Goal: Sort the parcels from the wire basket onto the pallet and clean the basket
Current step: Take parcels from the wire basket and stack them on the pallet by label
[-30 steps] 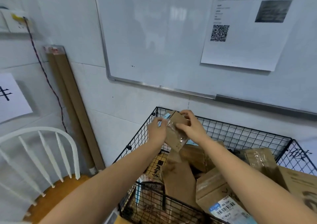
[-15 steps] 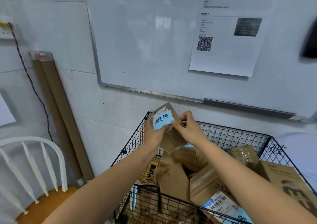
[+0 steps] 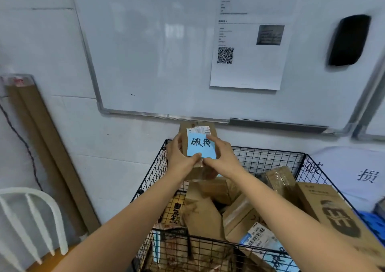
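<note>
— Where is the small box [image 3: 184, 135]?

— Up in the air, over the back left corner of the wire basket [image 3: 268, 159], in front of the wall just under the whiteboard [image 3: 156, 52]. Both hands have it.

— How do they hold it?

— The left hand [image 3: 178, 160] wraps round the box's left side, thumb lying along the lower edge of a blue note [image 3: 200, 147] on its front. The right hand [image 3: 224, 160] clamps the right side, with a finger across the note's upper right corner. The thumb tips nearly meet below the note.

— What is on the note?

— Two handwritten black characters. A white shipping label [image 3: 199, 130] peeks out above it, partly covered by it.

— And the basket?

— Black wire, with brown parcels [image 3: 205, 215] piled in it at all angles. A long box [image 3: 333, 215] with a dark logo leans along the right side, and a parcel near the front has a barcode label [image 3: 257, 237].

— Anything around it?

— A printed sheet [image 3: 250, 71] with a square code is stuck on the whiteboard, and a black eraser [image 3: 349, 40] to its right. Long cardboard pieces [image 3: 45, 146] lean on the wall at the left, above a white chair [image 3: 31, 215]. A white sheet [image 3: 354, 173] with characters lies beyond the basket's right side.
</note>
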